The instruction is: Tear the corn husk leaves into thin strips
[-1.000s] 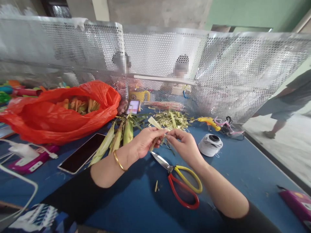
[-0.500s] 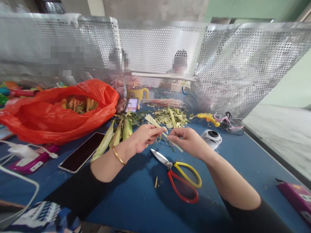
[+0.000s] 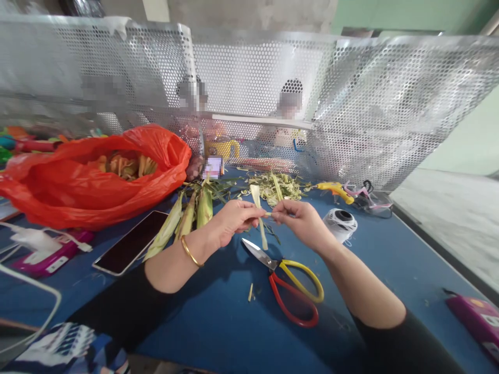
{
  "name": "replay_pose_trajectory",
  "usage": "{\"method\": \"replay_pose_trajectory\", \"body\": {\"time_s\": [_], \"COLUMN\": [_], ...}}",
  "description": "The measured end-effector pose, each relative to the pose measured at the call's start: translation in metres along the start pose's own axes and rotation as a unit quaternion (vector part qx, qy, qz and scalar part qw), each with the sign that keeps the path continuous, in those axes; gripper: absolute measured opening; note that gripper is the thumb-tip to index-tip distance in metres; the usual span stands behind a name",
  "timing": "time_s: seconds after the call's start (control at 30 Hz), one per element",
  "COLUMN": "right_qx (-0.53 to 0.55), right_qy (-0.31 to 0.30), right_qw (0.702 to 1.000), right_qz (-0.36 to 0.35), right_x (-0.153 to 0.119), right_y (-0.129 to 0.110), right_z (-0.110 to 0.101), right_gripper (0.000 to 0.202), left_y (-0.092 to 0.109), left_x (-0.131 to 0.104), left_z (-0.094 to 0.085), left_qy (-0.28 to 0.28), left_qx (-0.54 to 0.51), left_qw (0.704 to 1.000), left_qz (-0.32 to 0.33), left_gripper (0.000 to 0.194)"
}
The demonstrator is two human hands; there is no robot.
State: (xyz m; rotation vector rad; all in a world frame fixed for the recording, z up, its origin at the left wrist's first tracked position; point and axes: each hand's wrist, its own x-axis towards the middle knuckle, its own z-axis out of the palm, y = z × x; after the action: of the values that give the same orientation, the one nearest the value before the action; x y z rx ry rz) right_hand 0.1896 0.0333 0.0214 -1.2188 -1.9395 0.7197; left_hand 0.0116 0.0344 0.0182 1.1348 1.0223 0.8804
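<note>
Between my hands is a pale corn husk strip (image 3: 255, 194), its wide end up and its narrow end hanging down. My left hand (image 3: 238, 218), with a gold bangle at the wrist, pinches it near the middle. My right hand (image 3: 298, 221) pinches a short piece of husk that reaches across to the left fingertips. Under the hands, scissors (image 3: 268, 259) with one yellow and one red handle lie on the blue table (image 3: 202, 322), blades parted. Whole corn husks (image 3: 191, 210) rest left of my left hand. Behind the hands is a heap of husk shreds (image 3: 283, 188).
A red plastic bag (image 3: 156, 150) stands at the left, by a phone (image 3: 130, 243) and a purple power strip (image 3: 58, 254). To the right are a string spool (image 3: 340, 225), a yellow glue gun (image 3: 336, 190) and another purple block (image 3: 473, 317). A perforated metal screen (image 3: 257, 78) closes the back.
The husk strip has turned from slanting across both hands to nearly upright in my left fingers. My right fingers have come closer to my left and now pinch a short piece at its side.
</note>
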Motion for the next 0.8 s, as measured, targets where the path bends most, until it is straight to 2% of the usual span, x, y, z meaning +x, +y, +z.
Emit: {"method": "replay_pose_trajectory", "body": {"time_s": [0.17, 0.3, 0.37, 0.43, 0.57, 0.67, 0.73, 0.8], "right_qx": [-0.013, 0.106, 0.176, 0.198, 0.137, 0.064, -0.013, -0.099], "right_qy": [-0.059, -0.03, -0.017, 0.008, 0.094, 0.127, 0.174, 0.234], "right_qw": [0.998, 0.992, 0.98, 0.975, 0.984, 0.989, 0.985, 0.965], "right_qz": [0.028, 0.064, 0.091, 0.103, 0.071, 0.045, -0.001, -0.067], "right_x": [0.0, -0.001, -0.001, -0.001, -0.001, -0.002, -0.005, -0.009], "right_y": [0.001, -0.002, -0.003, -0.003, 0.003, 0.003, -0.003, -0.012], "right_z": [-0.008, 0.0, 0.007, 0.014, 0.024, 0.023, 0.019, 0.014], "right_gripper": [0.023, 0.03, 0.031, 0.03, 0.029, 0.026, 0.019, 0.017], "left_y": [-0.002, -0.004, -0.006, -0.009, -0.012, -0.012, -0.012, -0.011], "left_x": [-0.002, -0.006, -0.007, -0.007, -0.008, -0.008, -0.007, -0.004], "left_z": [0.003, 0.007, 0.009, 0.011, 0.012, 0.013, 0.012, 0.011], "left_qy": [-0.011, -0.075, -0.088, -0.088, -0.096, -0.09, -0.062, -0.036], "left_qx": [0.051, 0.08, 0.083, 0.09, 0.103, 0.087, 0.034, -0.054], "left_qw": [0.999, 0.994, 0.993, 0.992, 0.99, 0.992, 0.997, 0.998], "left_qz": [0.01, 0.012, 0.012, 0.016, 0.018, 0.003, -0.007, -0.009], "left_gripper": [0.02, 0.025, 0.029, 0.031, 0.032, 0.03, 0.026, 0.018]}}
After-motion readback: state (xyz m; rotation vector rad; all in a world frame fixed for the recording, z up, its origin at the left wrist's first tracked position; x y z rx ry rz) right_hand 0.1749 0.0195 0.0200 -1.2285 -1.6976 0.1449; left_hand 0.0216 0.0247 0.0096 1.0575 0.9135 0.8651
